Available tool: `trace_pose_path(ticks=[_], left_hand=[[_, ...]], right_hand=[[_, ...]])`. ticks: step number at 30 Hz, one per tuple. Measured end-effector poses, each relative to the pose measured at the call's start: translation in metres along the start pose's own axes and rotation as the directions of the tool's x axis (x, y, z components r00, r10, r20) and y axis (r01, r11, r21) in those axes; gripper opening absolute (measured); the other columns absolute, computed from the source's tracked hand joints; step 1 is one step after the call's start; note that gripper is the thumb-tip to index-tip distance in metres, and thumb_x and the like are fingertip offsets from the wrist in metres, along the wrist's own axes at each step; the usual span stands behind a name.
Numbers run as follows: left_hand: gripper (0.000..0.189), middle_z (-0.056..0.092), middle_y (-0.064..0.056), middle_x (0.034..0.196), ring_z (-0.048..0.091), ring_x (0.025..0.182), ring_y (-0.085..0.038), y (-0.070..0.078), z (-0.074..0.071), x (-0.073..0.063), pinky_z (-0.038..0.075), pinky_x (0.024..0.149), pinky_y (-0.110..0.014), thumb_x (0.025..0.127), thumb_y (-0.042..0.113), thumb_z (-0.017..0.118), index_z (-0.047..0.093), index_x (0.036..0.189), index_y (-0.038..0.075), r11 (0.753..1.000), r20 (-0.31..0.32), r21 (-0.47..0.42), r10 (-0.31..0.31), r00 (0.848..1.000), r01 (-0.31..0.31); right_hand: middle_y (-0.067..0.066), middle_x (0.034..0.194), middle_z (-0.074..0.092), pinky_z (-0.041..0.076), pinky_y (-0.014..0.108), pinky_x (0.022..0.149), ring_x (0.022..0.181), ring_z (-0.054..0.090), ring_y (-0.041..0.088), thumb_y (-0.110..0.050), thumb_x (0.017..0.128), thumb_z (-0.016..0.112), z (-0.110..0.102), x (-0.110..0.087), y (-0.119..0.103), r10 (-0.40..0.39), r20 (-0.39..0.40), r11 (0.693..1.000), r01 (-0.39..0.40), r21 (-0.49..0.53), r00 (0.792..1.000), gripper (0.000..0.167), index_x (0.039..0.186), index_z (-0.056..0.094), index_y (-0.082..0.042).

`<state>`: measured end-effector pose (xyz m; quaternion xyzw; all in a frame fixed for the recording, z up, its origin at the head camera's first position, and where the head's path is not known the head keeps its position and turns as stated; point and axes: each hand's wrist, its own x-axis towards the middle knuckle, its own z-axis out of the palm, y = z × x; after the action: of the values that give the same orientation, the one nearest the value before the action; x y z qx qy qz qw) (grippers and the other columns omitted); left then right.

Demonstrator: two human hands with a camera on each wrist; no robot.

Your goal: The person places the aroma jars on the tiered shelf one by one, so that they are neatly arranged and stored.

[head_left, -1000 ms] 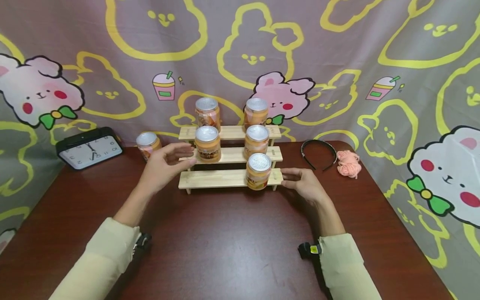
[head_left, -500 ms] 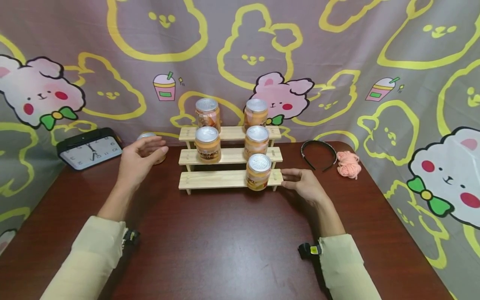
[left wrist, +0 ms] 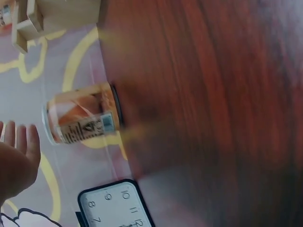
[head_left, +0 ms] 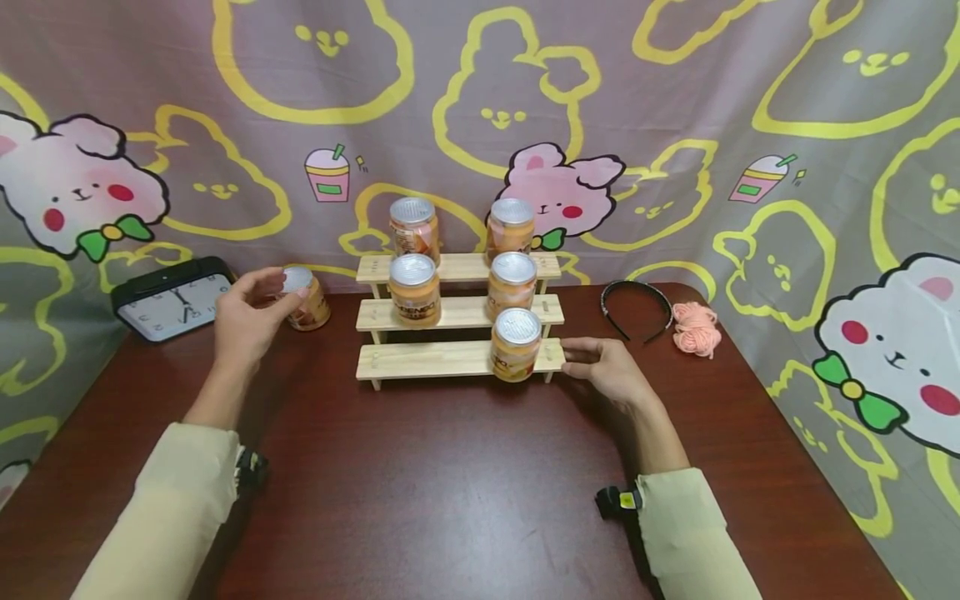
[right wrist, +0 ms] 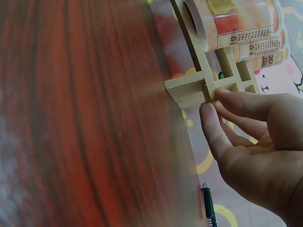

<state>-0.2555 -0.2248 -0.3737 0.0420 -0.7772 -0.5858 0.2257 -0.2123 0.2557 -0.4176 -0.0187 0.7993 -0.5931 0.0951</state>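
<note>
My left hand [head_left: 246, 321] hovers beside an orange can [head_left: 310, 310] with a silver lid, which stands upright on the table left of the rack. In the left wrist view the left fingers [left wrist: 33, 142] are straight and apart from that can [left wrist: 85, 113]. My right hand [head_left: 611, 371] pinches the right end of the lowest step of a three-step wooden rack [head_left: 427, 360]; in the right wrist view its fingertips meet the rack's corner [right wrist: 208, 90]. Two cans stand on the top step, two on the middle step, and one can [head_left: 516, 346] at the right of the lowest.
A black-framed clock [head_left: 174, 300] leans at the back left. To the rack's right lie a black headband [head_left: 637, 287] and a ball of pink yarn [head_left: 696, 327]. A patterned curtain [head_left: 465, 108] hangs behind the dark wooden table [head_left: 450, 475].
My left hand has moved left, away from the rack and the can on its middle step, to beside the can on the table. The right hand has stayed at the rack's end.
</note>
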Motion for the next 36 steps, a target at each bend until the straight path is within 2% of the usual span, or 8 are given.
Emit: trace_pose_path(ticks=[6, 16, 25, 36], left_hand=[[0.061, 0.064, -0.007, 0.113, 0.059, 0.097, -0.012, -0.005, -0.004, 0.006, 0.046, 0.081, -0.014, 0.083, 0.022, 0.085, 0.062, 0.136, 0.003, 0.991, -0.029, 0.121, -0.052, 0.998, 0.055], [0.071, 0.05, -0.012, 0.137, 0.055, 0.11, -0.024, -0.019, 0.0, 0.021, 0.044, 0.082, -0.018, 0.084, 0.032, 0.084, 0.055, 0.144, 0.007, 0.968, -0.028, 0.223, -0.109, 0.994, 0.112], [0.08, 0.043, -0.014, 0.142, 0.051, 0.119, -0.026, -0.028, 0.008, 0.031, 0.046, 0.087, -0.023, 0.083, 0.036, 0.083, 0.048, 0.149, 0.007, 0.958, -0.02, 0.247, -0.146, 0.989, 0.146], [0.086, 0.042, -0.015, 0.145, 0.048, 0.125, -0.026, -0.036, 0.011, 0.036, 0.048, 0.092, -0.029, 0.083, 0.042, 0.082, 0.043, 0.153, 0.009, 0.941, -0.034, 0.265, -0.207, 0.978, 0.208]], right_hand=[[0.03, 0.126, 0.063, 0.054, 0.02, 0.078, 0.097, 0.066, 0.01, 0.009, 0.092, 0.067, 0.002, 0.0, -0.001, 0.004, -0.005, 1.0, -0.004, 0.007, 1.0, 0.046, 0.135, 0.056, 0.013], [0.03, 0.125, 0.063, 0.054, 0.02, 0.079, 0.098, 0.065, 0.01, 0.007, 0.092, 0.068, 0.0, -0.001, -0.001, -0.014, -0.004, 1.0, 0.014, -0.016, 1.0, 0.046, 0.135, 0.055, 0.013], [0.03, 0.125, 0.063, 0.054, 0.02, 0.079, 0.097, 0.065, 0.01, 0.007, 0.092, 0.068, 0.0, -0.001, -0.002, -0.004, -0.007, 1.0, 0.004, -0.021, 1.0, 0.046, 0.135, 0.056, 0.013], [0.029, 0.126, 0.064, 0.054, 0.021, 0.079, 0.101, 0.066, 0.014, 0.006, 0.092, 0.069, -0.001, 0.0, 0.0, -0.006, -0.007, 1.0, 0.005, -0.03, 1.0, 0.046, 0.135, 0.056, 0.012]])
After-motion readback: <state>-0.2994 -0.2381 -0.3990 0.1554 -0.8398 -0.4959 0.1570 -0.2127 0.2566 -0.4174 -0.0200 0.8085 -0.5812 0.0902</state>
